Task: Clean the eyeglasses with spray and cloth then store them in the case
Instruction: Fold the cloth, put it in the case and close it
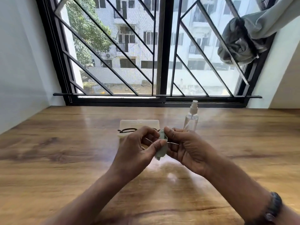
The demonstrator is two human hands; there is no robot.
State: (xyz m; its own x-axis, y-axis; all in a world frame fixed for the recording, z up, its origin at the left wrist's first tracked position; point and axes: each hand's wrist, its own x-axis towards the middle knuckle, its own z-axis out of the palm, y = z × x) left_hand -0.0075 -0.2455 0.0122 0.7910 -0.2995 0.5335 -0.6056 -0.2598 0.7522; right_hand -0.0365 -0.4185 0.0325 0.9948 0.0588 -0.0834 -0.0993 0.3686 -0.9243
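You're mid-wipe. Your left grip [138, 148] is curled round the eyeglasses [128, 130], held just above the counter [65, 159] in front of the clear case [139, 122]. Your right grip [185, 145] pinches the green cloth [162, 150] over one lens. The spray bottle [191, 118] stands set aside, so spraying looks done. Finishing the wipe and casing the glasses remain.

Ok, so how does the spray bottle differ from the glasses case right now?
The spray bottle stands upright, tall and narrow; the case lies flat, low and wide. The spray bottle is clear with a white nozzle; the case is milky pale. The eyeglasses and left hand partly hide the case; the spray bottle shows almost whole. Both rest on the wooden table.
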